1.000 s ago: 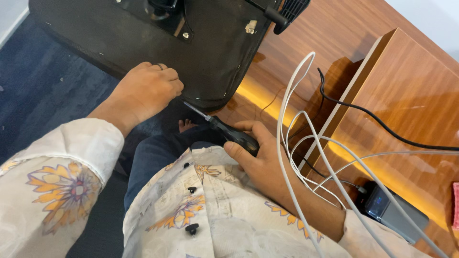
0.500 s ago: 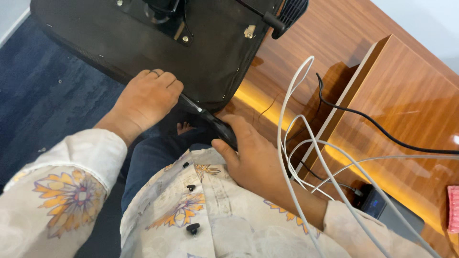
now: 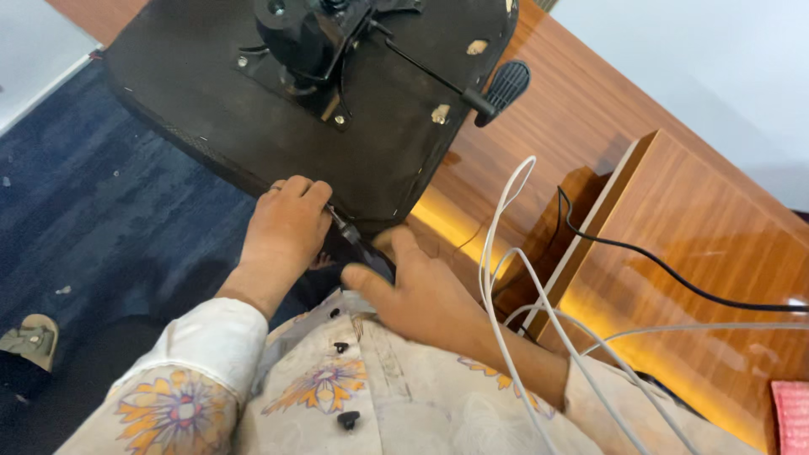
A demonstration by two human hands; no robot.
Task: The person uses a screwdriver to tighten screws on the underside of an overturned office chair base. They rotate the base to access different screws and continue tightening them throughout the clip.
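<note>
Screwdriver [image 3: 352, 238] is gripped by its handle in the right hand [image 3: 421, 295], shaft angled up-left to the seat's [image 3: 253, 109] near edge, where the left hand's [image 3: 282, 232] curled fingers [image 3: 308, 192] steady the tip.

White cables [image 3: 506, 278] and a black cable [image 3: 666, 270] over wooden panels [image 3: 699, 227], blue carpet [image 3: 101, 211].

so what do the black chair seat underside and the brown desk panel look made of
Black chair seat underside: looks like matte board or hard plastic, dull, with screws showing; cannot tell which. Brown desk panel: wood or wood-look laminate, glossy, with straight grain lines and a bright sheen.
</note>
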